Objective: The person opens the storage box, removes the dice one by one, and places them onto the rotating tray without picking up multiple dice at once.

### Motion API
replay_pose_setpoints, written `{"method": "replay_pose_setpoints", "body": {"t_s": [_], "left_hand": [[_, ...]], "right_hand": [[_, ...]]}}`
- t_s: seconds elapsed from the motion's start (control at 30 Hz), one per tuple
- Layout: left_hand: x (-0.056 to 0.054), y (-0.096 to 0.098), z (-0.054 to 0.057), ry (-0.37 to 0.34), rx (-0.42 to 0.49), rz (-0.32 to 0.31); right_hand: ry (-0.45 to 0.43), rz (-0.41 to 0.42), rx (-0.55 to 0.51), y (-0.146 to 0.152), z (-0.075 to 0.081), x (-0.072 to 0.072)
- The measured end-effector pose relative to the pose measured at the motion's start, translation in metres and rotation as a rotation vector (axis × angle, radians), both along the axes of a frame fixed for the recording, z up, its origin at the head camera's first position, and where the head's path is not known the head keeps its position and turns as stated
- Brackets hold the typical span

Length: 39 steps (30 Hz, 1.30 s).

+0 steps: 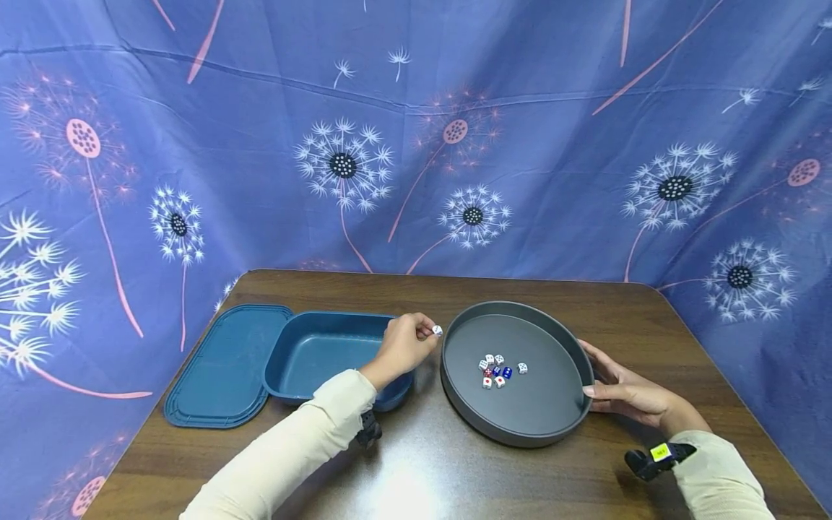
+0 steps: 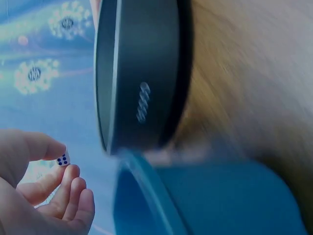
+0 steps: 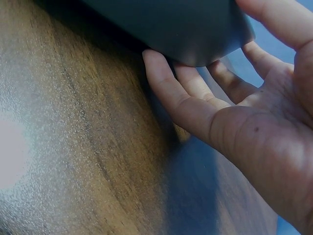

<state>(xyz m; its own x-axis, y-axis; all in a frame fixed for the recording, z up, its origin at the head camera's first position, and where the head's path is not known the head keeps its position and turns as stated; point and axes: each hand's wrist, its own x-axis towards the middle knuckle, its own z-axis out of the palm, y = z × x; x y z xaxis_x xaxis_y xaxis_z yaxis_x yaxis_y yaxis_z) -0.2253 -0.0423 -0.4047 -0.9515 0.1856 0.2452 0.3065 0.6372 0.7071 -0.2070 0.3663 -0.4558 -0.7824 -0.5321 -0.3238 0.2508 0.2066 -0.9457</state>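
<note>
Between thumb and fingertips my left hand [image 1: 406, 342] pinches a white die [image 1: 438, 331], whose dark pips show in the left wrist view. That hand is above the right end of a blue rectangular container [image 1: 318, 361], close to the left rim of a round dark grey pan [image 1: 520, 412]. Several small dice [image 1: 497, 372], white, red and blue, lie on the pan's floor. My right hand [image 1: 627, 393] holds the pan's right side, thumb over the rim and fingers against the outer wall, as the right wrist view [image 3: 234, 107] also shows.
A flat blue lid [image 1: 221, 368] lies left of the container, touching or partly under its edge. All stand on a brown wooden table [image 1: 416, 462]. Behind and beside it hangs a blue cloth [image 1: 403, 144] with a dandelion print.
</note>
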Motion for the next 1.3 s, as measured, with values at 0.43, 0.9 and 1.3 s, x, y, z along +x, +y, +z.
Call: {"method": "replay_pose_setpoints", "body": {"t_s": [0.43, 0.9, 1.3], "left_hand": [[0.012, 0.069, -0.003, 0.000, -0.017, -0.228], [0.020, 0.109, -0.039, 0.065, -0.140, -0.300], [0.022, 0.114, -0.046, 0.080, -0.204, -0.306]], "right_hand": [[-0.009, 0.023, -0.060, 0.000, -0.002, -0.001], [0.008, -0.004, 0.009, -0.001, -0.001, -0.001], [-0.002, -0.012, -0.002, -0.001, -0.001, 0.000]]}}
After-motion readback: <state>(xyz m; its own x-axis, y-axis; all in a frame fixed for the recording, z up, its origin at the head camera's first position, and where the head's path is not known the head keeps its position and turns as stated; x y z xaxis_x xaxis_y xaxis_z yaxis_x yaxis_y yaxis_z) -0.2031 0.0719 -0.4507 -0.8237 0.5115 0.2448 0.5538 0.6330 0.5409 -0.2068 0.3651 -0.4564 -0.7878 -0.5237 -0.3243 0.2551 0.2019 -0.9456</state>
